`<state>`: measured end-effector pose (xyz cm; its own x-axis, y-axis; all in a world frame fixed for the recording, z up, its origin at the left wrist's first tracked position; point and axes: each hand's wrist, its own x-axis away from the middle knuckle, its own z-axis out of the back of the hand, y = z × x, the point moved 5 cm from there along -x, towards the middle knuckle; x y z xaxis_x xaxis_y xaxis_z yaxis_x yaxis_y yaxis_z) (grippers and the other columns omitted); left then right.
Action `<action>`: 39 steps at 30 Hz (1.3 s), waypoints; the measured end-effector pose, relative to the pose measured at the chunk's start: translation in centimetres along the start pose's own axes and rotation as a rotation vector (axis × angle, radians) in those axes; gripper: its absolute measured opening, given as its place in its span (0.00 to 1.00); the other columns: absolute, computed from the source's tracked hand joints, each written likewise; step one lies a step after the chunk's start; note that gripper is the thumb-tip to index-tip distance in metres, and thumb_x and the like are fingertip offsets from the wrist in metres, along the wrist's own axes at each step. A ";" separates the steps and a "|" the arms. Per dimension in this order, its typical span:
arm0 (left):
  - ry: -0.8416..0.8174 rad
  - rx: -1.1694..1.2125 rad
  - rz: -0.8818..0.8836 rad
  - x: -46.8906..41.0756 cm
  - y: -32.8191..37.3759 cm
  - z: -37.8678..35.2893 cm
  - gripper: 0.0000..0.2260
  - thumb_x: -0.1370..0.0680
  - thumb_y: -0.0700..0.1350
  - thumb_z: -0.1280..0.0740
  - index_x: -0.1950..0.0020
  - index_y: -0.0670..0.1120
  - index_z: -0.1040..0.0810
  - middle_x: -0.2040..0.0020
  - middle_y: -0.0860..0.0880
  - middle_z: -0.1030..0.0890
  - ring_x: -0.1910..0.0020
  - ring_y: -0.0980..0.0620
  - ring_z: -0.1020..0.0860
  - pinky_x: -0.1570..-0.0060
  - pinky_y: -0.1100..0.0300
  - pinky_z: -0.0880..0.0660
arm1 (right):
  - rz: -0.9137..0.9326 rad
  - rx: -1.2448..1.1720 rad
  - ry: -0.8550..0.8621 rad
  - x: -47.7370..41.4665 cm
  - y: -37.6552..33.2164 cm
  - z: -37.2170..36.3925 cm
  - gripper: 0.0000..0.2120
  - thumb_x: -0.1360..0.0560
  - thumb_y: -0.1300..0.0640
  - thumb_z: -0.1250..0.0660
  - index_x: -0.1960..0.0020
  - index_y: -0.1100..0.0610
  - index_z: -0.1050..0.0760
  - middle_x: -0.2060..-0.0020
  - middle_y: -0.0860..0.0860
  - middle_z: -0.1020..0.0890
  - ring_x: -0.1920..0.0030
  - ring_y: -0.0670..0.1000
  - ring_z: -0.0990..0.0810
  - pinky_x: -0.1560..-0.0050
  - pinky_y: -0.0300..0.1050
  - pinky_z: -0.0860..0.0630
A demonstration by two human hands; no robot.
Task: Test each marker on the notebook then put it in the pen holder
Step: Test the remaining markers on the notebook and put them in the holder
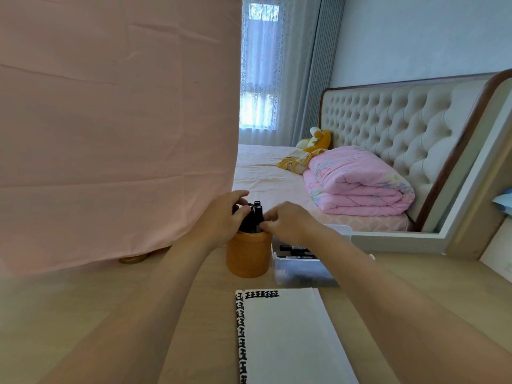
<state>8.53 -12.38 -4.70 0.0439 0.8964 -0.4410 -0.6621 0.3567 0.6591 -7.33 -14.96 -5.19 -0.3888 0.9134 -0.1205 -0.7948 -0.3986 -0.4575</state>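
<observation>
Notebook (288,336) lies open at the near edge of the table (110,314). It sits square to the person, so a pen can reach the page without shifting it. A short row of black test marks (261,294) runs along the top of the page, and the rest is blank.

At far left a pink cloth (110,134) hangs down to the tabletop.

Next comes the left hand (221,220), which reaches forward over the orange pen holder (248,256). Its fingers curl round the bundle of black markers (256,217) standing in the holder. I judge this grip steadies the bundle and holds it aside to make room.

The pen holder stands just beyond the notebook, upright and within easy reach of both arms.

The right hand (288,221) meets the bundle from the other side. Its fingertips are bunched in a narrow pinch on the barrels just above the rim, probably seating one marker among the others.

Just beside the holder on the right sits a clear tray (302,268) with loose markers (295,248) lying flat in it. These seem to be the ones waiting to be tested, so the job looks partway done.
</observation>
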 end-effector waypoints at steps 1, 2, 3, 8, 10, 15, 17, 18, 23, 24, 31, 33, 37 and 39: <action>0.017 0.031 0.001 -0.1 0.2 0.0 0.18 0.17 0.47 0.39 0.27 0.51 0.30 0.36 0.51 0.23 0.38 0.52 0.26 0.41 0.61 0.29 | 0.011 -0.007 -0.027 0.0 0.0 0.0 0.14 0.20 0.49 0.36 0.39 0.51 0.18 0.50 0.48 0.16 0.51 0.50 0.20 0.51 0.43 0.24; 0.021 0.046 -0.003 -0.1 0.4 -0.2 0.17 0.17 0.49 0.39 0.27 0.52 0.30 0.35 0.51 0.25 0.35 0.52 0.27 0.37 0.58 0.30 | 0.029 -0.036 -0.033 0.1 0.1 0.2 0.13 0.19 0.51 0.36 0.38 0.51 0.19 0.49 0.48 0.16 0.50 0.49 0.20 0.50 0.43 0.25; 0.011 0.039 -0.010 -0.3 0.5 -0.4 0.18 0.17 0.52 0.40 0.27 0.54 0.30 0.31 0.51 0.27 0.32 0.51 0.30 0.32 0.55 0.33 | 0.050 -0.078 -0.017 0.3 0.2 0.7 0.13 0.19 0.53 0.35 0.37 0.52 0.19 0.49 0.47 0.17 0.50 0.48 0.21 0.49 0.41 0.26; -0.171 -0.146 -0.012 -0.5 0.8 -2.7 0.24 0.20 0.62 0.41 0.24 0.64 0.39 0.21 0.55 0.41 0.23 0.48 0.44 0.26 0.45 0.44 | 0.021 -0.071 0.067 1.2 3.6 2.7 0.09 0.19 0.58 0.35 0.44 0.51 0.18 0.48 0.47 0.17 0.48 0.47 0.21 0.49 0.37 0.29; -0.181 -0.184 -0.033 -0.7 0.6 -3.2 0.22 0.19 0.59 0.41 0.24 0.62 0.38 0.22 0.54 0.38 0.25 0.48 0.39 0.28 0.50 0.41 | -0.046 0.037 -0.060 1.6 5.2 2.2 0.09 0.19 0.58 0.35 0.44 0.50 0.18 0.44 0.48 0.17 0.46 0.49 0.21 0.46 0.38 0.28; -0.003 -0.122 -0.079 -0.5 0.4 -2.4 0.13 0.20 0.50 0.35 0.35 0.54 0.24 0.39 0.51 0.27 0.38 0.51 0.30 0.40 0.60 0.33 | -0.141 0.196 -0.183 1.8 7.1 0.9 0.14 0.18 0.60 0.37 0.35 0.50 0.21 0.37 0.50 0.20 0.39 0.52 0.22 0.36 0.44 0.28; 0.000 -0.122 -0.068 -0.3 0.0 -2.5 0.16 0.21 0.55 0.34 0.34 0.54 0.26 0.41 0.53 0.31 0.37 0.52 0.33 0.37 0.57 0.33 | -0.132 0.298 -0.183 1.4 7.3 0.3 0.16 0.19 0.63 0.38 0.36 0.50 0.20 0.38 0.51 0.19 0.42 0.54 0.21 0.38 0.43 0.27; -0.029 -0.105 -0.057 -0.1 -0.2 -2.5 0.19 0.23 0.58 0.33 0.33 0.54 0.27 0.40 0.54 0.32 0.36 0.52 0.34 0.36 0.56 0.34 | -0.125 0.347 -0.192 1.2 7.3 -0.1 0.17 0.20 0.64 0.37 0.36 0.50 0.20 0.39 0.52 0.19 0.43 0.54 0.21 0.39 0.43 0.26; -0.098 -0.136 -0.099 0.3 -0.6 -2.8 0.32 0.28 0.63 0.30 0.27 0.55 0.34 0.33 0.54 0.33 0.32 0.52 0.35 0.35 0.54 0.34 | -0.134 0.487 -0.243 0.1 7.6 -1.2 0.17 0.23 0.59 0.32 0.35 0.52 0.21 0.41 0.54 0.19 0.44 0.56 0.20 0.36 0.48 0.25; -0.090 -0.132 -0.096 0.3 -0.7 -2.8 0.33 0.28 0.63 0.29 0.27 0.55 0.34 0.33 0.55 0.32 0.32 0.52 0.34 0.35 0.55 0.33 | -0.131 0.489 -0.237 0.1 7.6 -1.2 0.16 0.23 0.59 0.31 0.36 0.52 0.20 0.41 0.54 0.19 0.45 0.56 0.20 0.37 0.48 0.25; -0.109 -0.161 -0.069 0.5 -0.2 -2.5 0.36 0.28 0.63 0.29 0.24 0.55 0.37 0.27 0.52 0.36 0.27 0.49 0.39 0.31 0.51 0.37 | -0.009 0.314 -0.080 2.2 6.3 0.9 0.16 0.19 0.57 0.38 0.34 0.47 0.22 0.38 0.49 0.20 0.45 0.50 0.23 0.45 0.41 0.30; -0.075 -0.161 -0.084 0.9 0.5 -2.0 0.37 0.28 0.63 0.29 0.23 0.56 0.40 0.23 0.55 0.41 0.25 0.50 0.44 0.29 0.50 0.40 | 0.006 0.286 -0.067 2.8 5.7 1.9 0.16 0.17 0.54 0.39 0.32 0.44 0.24 0.38 0.48 0.22 0.43 0.51 0.24 0.43 0.43 0.30; 0.138 -0.106 -0.172 2.1 2.5 0.0 0.29 0.26 0.58 0.28 0.27 0.57 0.32 0.27 0.55 0.38 0.28 0.54 0.43 0.32 0.57 0.40 | 0.011 0.207 -0.046 4.9 4.3 3.2 0.16 0.16 0.52 0.42 0.30 0.42 0.26 0.49 0.43 0.29 0.48 0.48 0.28 0.43 0.43 0.29; 0.222 -0.113 -0.216 3.1 3.7 0.5 0.21 0.26 0.53 0.28 0.33 0.54 0.26 0.35 0.54 0.32 0.35 0.57 0.40 0.35 0.61 0.38 | 0.030 0.110 -0.029 6.4 3.5 3.2 0.18 0.18 0.57 0.41 0.30 0.44 0.26 0.50 0.43 0.28 0.51 0.46 0.28 0.46 0.40 0.31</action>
<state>6.56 -8.16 -3.37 0.0363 0.7192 -0.6938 -0.7347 0.4899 0.4694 -14.12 -10.76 -4.78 -0.4249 0.8990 -0.1060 -0.8284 -0.4334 -0.3548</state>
